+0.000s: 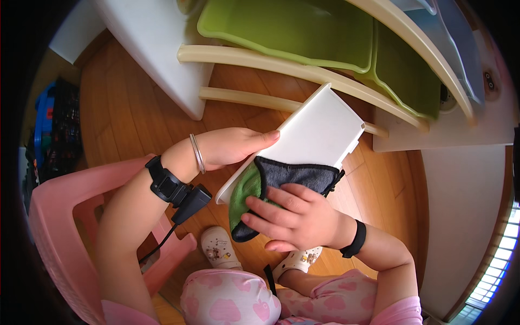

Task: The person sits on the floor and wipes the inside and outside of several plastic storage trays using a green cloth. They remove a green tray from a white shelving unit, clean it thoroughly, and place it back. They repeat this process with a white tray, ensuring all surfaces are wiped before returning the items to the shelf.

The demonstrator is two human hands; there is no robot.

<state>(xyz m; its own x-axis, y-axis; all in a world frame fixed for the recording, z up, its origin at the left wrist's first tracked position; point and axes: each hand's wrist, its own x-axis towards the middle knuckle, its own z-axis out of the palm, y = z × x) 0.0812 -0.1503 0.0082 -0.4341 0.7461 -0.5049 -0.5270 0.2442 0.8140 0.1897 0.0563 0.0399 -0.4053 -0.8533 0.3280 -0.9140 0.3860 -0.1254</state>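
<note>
A white plastic bin point(315, 128) is tilted in front of me, one flat outer face towards the camera. My left hand point(233, 146) grips its left edge, the thumb on top and the fingers hidden beneath. Across the bin's lower end lies a grey and green microfibre cloth point(298, 172) with black edging. My right hand point(294, 217) presses on this cloth with its fingers spread flat. The part of the cloth under my palm is hidden.
Ahead stands a storage rack with cream rails point(308, 73), white side panels point(162, 48) and green bins point(292, 32). At left is a pink plastic stool point(61, 211). The wooden floor point(122, 109) carries my two clogs point(219, 248). A cable point(162, 241) hangs from my left wrist strap.
</note>
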